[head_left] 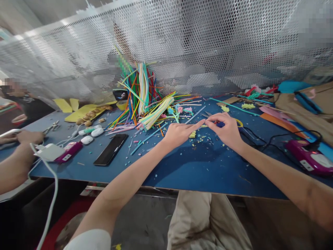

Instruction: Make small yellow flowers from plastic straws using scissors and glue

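Over the blue table (pixel 189 166), my left hand (pixel 179 133) reaches in with its index finger stretched toward my other hand. The fingertips meet near the middle. My right hand (pixel 225 126) is pinched at the tips; whatever it grips is too small to make out. Scissors (pixel 238 123) with a yellow and blue handle lie behind and partly under my right hand. A small yellow piece (pixel 193 134) is beside my left fingertips. Behind my left hand are pink, blue and yellow fuzzy flower shapes (pixel 179 109). Tiny clippings are scattered below both hands.
A bundle of coloured fuzzy stems (pixel 143 93) stands at the back left. A black phone (pixel 111 150) and a purple power strip (pixel 69 152) lie left; another power strip (pixel 309 158) with black cables is right. Another person's hand (pixel 30 137) is far left. A perforated metal screen (pixel 166 45) stands behind.
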A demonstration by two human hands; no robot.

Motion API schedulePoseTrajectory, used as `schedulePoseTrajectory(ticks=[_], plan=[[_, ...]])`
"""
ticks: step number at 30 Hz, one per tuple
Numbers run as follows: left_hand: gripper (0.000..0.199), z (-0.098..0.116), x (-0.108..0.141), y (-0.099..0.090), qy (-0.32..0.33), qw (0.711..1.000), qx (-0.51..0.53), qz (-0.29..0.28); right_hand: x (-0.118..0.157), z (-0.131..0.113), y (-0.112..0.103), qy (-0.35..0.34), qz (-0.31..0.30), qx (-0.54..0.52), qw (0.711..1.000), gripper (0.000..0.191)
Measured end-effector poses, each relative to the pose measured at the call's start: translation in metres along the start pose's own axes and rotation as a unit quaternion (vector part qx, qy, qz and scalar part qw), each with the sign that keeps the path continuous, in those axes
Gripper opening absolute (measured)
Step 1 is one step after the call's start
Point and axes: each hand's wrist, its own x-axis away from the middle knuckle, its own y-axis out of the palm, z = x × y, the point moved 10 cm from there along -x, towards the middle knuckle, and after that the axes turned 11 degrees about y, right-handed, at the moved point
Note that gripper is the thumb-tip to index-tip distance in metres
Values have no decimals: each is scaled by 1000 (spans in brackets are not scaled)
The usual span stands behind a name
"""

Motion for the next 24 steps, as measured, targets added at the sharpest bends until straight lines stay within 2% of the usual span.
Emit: schedulePoseTrajectory(ticks=[19,24], plan=[[75,1,-2,3,-14,998,-16,-56,-2,3,4,10,-15,29,999,6],[72,-1,-2,4,-18,997,-24,-72,-3,0,3,8,-12,29,999,6]])
